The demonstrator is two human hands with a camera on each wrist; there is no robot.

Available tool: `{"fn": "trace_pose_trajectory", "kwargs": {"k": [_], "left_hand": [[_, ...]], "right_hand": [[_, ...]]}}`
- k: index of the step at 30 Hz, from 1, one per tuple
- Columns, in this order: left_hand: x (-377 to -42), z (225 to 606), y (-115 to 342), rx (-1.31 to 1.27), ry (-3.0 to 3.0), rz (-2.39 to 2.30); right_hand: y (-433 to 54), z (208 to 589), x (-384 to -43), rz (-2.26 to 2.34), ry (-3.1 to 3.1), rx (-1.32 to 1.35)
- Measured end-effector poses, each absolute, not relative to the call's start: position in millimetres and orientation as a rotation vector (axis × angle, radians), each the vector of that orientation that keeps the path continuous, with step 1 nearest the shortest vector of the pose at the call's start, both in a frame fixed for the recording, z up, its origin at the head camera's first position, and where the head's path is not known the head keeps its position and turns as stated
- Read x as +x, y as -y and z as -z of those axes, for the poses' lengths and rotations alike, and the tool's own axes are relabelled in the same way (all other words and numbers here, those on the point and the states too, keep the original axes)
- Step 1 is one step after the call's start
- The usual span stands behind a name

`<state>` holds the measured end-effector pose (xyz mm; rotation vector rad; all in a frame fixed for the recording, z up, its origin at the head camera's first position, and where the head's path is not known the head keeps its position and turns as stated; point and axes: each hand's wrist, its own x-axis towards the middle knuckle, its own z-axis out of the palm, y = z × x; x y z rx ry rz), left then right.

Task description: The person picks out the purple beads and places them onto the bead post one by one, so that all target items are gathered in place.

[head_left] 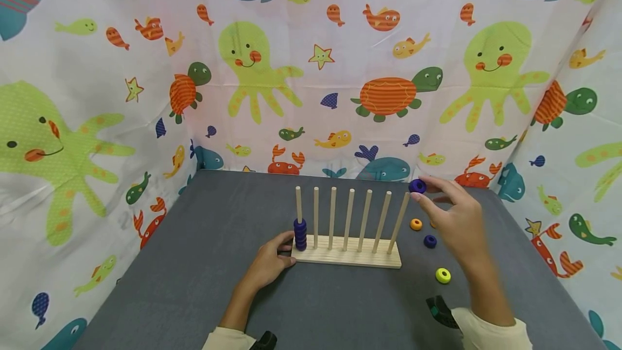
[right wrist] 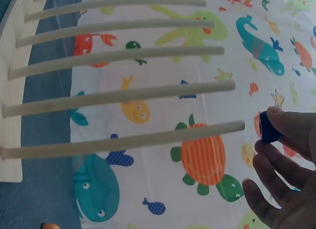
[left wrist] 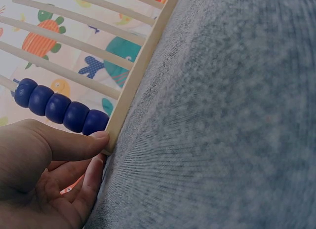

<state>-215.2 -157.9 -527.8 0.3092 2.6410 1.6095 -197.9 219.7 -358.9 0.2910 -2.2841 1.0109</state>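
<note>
A wooden peg stand (head_left: 347, 253) with a row of upright pegs sits on the table. Dark blue beads (head_left: 300, 235), several in a stack, fill the lower part of its leftmost peg. My left hand (head_left: 269, 261) grips the left end of the base, thumb against the edge beside the stack in the left wrist view. Between thumb and fingertips my right hand (head_left: 457, 220) pinches another dark blue bead (right wrist: 269, 128). That bead is just off the tip of the rightmost peg (right wrist: 123, 142), apart from it in the right wrist view.
Right of the stand lie loose beads: an orange one (head_left: 416, 224), a dark blue one (head_left: 430, 241) and a yellow one (head_left: 443, 275). Another orange bead is partly hidden behind the right hand. A sea-animal print curtain (head_left: 291, 85) borders the grey table (head_left: 194, 296).
</note>
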Motion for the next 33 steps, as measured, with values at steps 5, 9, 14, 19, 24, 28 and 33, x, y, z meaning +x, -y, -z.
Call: {"fn": "trace_pose_trajectory", "kwargs": {"k": [5,9,14,19,24,28,33], "left_hand": [[-214.5,527.9,158.0,0.296,-2.624,-1.624],[-214.1,527.9,158.2,0.307,-2.63,-1.623],[-214.1,527.9,157.6,0.283,-2.624,-1.634],[-214.2,527.8,157.8,0.278,-2.626,-1.62],[-214.1,527.0,157.6,0.272,-2.623,-1.62],[-214.2,527.3,157.5,0.28,-2.634,-1.621],[-214.4,527.7,157.5,0.289,-2.647,-1.612]], "right_hand": [[-205.8,353.6,-197.1,-1.031,2.284,0.342],[-196.1,353.4,-198.8,-1.048,2.275,0.398],[-182.2,355.9,-203.5,-1.04,2.217,0.507],[-166.3,357.8,-206.0,-1.063,2.184,0.612],[-150.9,356.5,-204.0,-1.097,2.193,0.659],[-141.2,356.3,-202.3,-1.091,2.232,0.652],[-130.0,357.3,-201.0,-1.094,2.282,0.672]]}}
